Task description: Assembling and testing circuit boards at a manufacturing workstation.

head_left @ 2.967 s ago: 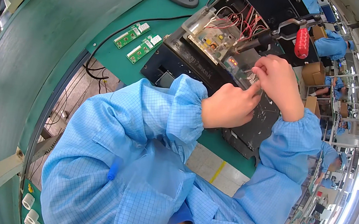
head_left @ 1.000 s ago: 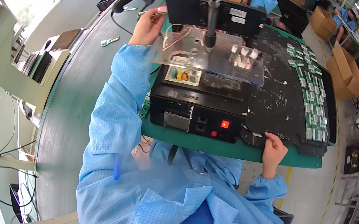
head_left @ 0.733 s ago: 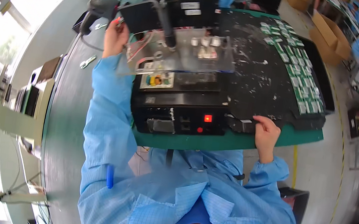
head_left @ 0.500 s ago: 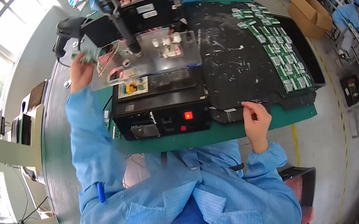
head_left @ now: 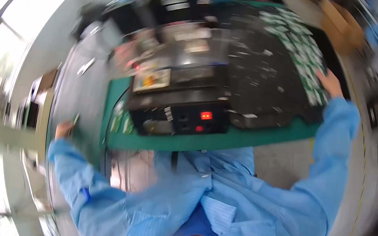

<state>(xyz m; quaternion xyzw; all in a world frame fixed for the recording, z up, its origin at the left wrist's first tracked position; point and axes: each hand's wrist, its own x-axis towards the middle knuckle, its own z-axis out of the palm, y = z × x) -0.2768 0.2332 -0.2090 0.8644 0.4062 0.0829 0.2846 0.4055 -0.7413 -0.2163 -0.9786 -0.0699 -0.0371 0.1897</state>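
My left hand [head_left: 64, 130] is over the left bench, its fingers closed on a small green circuit board [head_left: 76, 119] seen edge-on and blurred. Out to the right, my right hand [head_left: 331, 84] reaches over the black tray [head_left: 249, 78], fingers apart at the edge of the rows of green circuit boards [head_left: 303, 52]. Whether its fingertips touch a board is too smeared to tell. Between my arms stands a black test fixture [head_left: 179, 116] with a red lit display, a clear plate and a yellow-and-white part on top.
Several green boards [head_left: 121, 122] lie left of the fixture on the green mat [head_left: 170, 144]. A white strip-like item [head_left: 86, 66] rests on the grey bench [head_left: 84, 96]. A cardboard box [head_left: 339, 25] stands far right; blue-clad people work beyond the table.
My left hand has moved from beside the fixture down and left, carrying the board. My right hand has gone from the tray's front edge up and right to the board rows. The view has shifted.
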